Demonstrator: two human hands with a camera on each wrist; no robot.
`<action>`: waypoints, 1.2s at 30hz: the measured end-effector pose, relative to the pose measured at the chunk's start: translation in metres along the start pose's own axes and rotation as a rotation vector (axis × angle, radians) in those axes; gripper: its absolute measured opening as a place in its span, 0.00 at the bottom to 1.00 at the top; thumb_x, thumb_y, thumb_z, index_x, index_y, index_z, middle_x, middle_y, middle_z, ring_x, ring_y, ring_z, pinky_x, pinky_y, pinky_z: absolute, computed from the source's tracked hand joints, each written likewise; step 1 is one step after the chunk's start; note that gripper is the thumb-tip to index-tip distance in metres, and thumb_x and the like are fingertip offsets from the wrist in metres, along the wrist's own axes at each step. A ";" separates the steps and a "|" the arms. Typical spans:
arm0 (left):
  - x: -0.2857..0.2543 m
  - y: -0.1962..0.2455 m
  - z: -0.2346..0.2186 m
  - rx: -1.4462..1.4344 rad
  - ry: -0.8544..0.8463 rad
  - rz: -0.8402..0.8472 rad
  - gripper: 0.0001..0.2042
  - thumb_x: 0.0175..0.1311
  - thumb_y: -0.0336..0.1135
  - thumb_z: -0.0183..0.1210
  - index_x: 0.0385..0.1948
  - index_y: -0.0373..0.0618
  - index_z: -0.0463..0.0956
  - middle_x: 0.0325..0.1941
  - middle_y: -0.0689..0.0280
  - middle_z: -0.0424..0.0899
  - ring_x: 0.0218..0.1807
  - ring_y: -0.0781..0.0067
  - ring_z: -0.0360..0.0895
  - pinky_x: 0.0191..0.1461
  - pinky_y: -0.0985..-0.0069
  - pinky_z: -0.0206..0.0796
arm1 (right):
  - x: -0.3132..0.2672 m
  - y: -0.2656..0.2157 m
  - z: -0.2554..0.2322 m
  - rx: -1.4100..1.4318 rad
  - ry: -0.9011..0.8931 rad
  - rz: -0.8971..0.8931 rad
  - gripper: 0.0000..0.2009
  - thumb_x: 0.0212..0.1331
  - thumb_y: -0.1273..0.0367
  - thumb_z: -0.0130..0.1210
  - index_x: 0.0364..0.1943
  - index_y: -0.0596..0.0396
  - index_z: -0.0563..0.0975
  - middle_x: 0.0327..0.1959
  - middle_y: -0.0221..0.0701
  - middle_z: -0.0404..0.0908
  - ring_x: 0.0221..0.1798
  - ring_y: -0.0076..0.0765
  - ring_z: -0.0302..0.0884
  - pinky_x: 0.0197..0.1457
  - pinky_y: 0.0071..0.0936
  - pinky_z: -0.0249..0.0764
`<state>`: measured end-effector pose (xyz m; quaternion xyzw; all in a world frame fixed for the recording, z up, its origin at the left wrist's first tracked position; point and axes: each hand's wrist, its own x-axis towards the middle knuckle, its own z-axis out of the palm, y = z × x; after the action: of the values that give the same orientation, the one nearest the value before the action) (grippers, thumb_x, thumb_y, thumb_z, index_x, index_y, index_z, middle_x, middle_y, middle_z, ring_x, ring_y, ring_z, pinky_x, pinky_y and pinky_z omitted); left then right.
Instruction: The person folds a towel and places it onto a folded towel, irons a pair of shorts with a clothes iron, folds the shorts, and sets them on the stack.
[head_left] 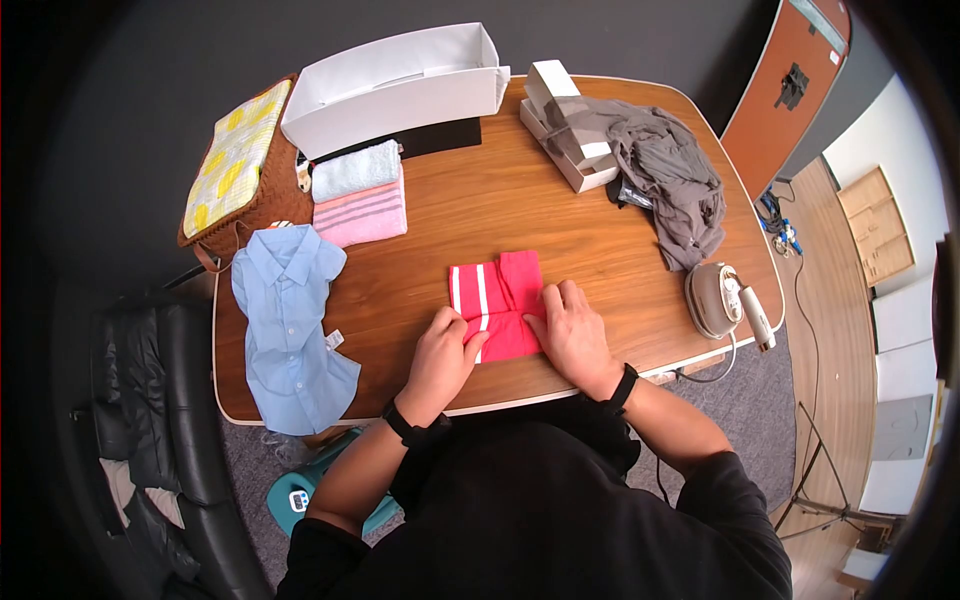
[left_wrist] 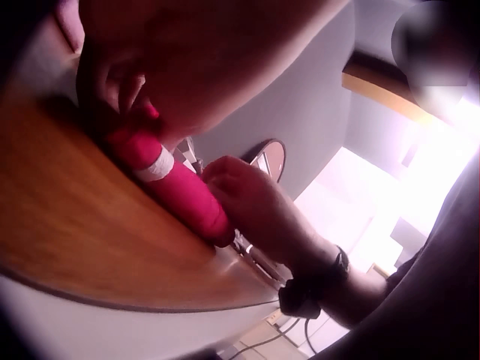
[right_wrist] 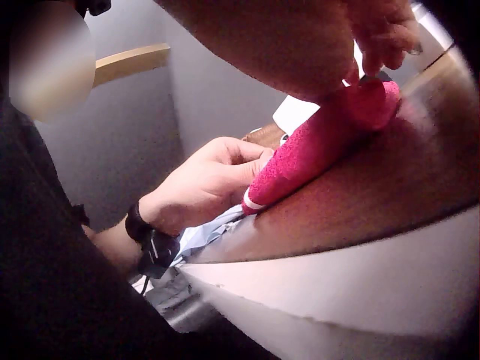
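Note:
A red cloth (head_left: 515,335) with white stripes lies folded on the wooden table in front of me, a crease running across its middle. My left hand (head_left: 440,362) grips its left side near the stripes, thumb on top. At the right side, my right hand (head_left: 578,338) pinches the cloth between thumb and curled fingers. Seen low from the left wrist, the near fold of the cloth (left_wrist: 191,202) forms a thick rounded roll. The right wrist view shows its fuzzy surface, with the left hand (right_wrist: 214,180) holding the far end by a white stripe.
A light blue shirt (head_left: 290,330) lies at the left, below folded towels (head_left: 360,215) and a wicker basket (head_left: 265,190). White boxes (head_left: 395,85) stand at the back. To the right are a crumpled grey garment (head_left: 665,165) and a garment steamer (head_left: 715,300) with its cord.

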<state>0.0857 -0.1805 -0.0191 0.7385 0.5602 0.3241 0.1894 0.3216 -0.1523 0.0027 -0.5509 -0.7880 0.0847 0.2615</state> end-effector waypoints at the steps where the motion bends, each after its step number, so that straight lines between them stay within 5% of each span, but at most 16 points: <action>1: 0.002 0.006 -0.001 0.001 0.002 0.000 0.13 0.70 0.35 0.73 0.34 0.32 0.82 0.44 0.53 0.80 0.46 0.46 0.83 0.49 0.56 0.78 | 0.000 -0.001 -0.003 -0.024 -0.008 -0.072 0.11 0.68 0.69 0.68 0.47 0.59 0.79 0.44 0.43 0.81 0.49 0.58 0.82 0.50 0.50 0.82; 4: 0.005 0.022 -0.008 0.065 0.196 0.007 0.10 0.70 0.30 0.71 0.46 0.34 0.84 0.45 0.53 0.82 0.53 0.45 0.82 0.59 0.55 0.76 | -0.005 0.003 -0.003 -0.066 -0.046 -0.227 0.07 0.65 0.71 0.64 0.43 0.57 0.79 0.43 0.41 0.78 0.49 0.52 0.79 0.52 0.45 0.80; 6: 0.005 0.019 -0.019 0.232 0.046 0.288 0.17 0.69 0.30 0.71 0.57 0.37 0.84 0.57 0.53 0.85 0.62 0.47 0.81 0.66 0.53 0.74 | -0.009 0.003 -0.003 -0.057 -0.078 -0.320 0.06 0.62 0.73 0.57 0.40 0.58 0.80 0.42 0.41 0.77 0.49 0.49 0.78 0.54 0.42 0.80; 9: -0.005 -0.010 -0.012 0.179 -0.151 0.421 0.24 0.68 0.34 0.72 0.64 0.37 0.82 0.69 0.52 0.83 0.69 0.49 0.80 0.71 0.53 0.72 | -0.014 0.005 -0.009 -0.063 -0.134 -0.352 0.12 0.65 0.70 0.60 0.49 0.62 0.83 0.47 0.41 0.81 0.50 0.48 0.79 0.56 0.42 0.80; 12: -0.006 0.003 -0.024 0.127 -0.177 0.389 0.26 0.67 0.37 0.73 0.64 0.37 0.81 0.73 0.52 0.82 0.73 0.49 0.78 0.76 0.54 0.70 | -0.023 0.001 -0.017 -0.061 -0.134 -0.353 0.21 0.67 0.66 0.64 0.60 0.65 0.82 0.57 0.45 0.84 0.54 0.50 0.81 0.60 0.41 0.80; 18: -0.003 0.011 -0.028 0.167 -0.213 0.382 0.29 0.64 0.39 0.75 0.65 0.36 0.80 0.70 0.52 0.84 0.73 0.49 0.78 0.78 0.54 0.69 | -0.031 0.013 -0.015 -0.029 -0.184 -0.381 0.30 0.65 0.63 0.69 0.68 0.67 0.77 0.65 0.52 0.83 0.59 0.54 0.82 0.66 0.45 0.81; 27: -0.010 0.008 -0.025 0.187 -0.216 0.415 0.23 0.62 0.28 0.69 0.61 0.35 0.82 0.64 0.51 0.86 0.69 0.49 0.82 0.75 0.53 0.72 | -0.042 0.007 -0.026 -0.042 -0.228 -0.453 0.29 0.63 0.69 0.67 0.67 0.69 0.76 0.65 0.54 0.82 0.59 0.56 0.82 0.65 0.45 0.83; 36: -0.057 0.018 -0.042 0.001 -0.287 0.383 0.20 0.62 0.30 0.71 0.56 0.37 0.85 0.55 0.52 0.90 0.59 0.49 0.87 0.66 0.55 0.79 | -0.092 0.001 -0.043 0.056 -0.340 -0.485 0.31 0.66 0.63 0.70 0.69 0.68 0.75 0.64 0.52 0.83 0.59 0.57 0.83 0.63 0.45 0.83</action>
<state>0.0604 -0.2438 0.0074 0.8699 0.3772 0.2453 0.2018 0.3678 -0.2428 0.0089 -0.3168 -0.9265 0.1325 0.1538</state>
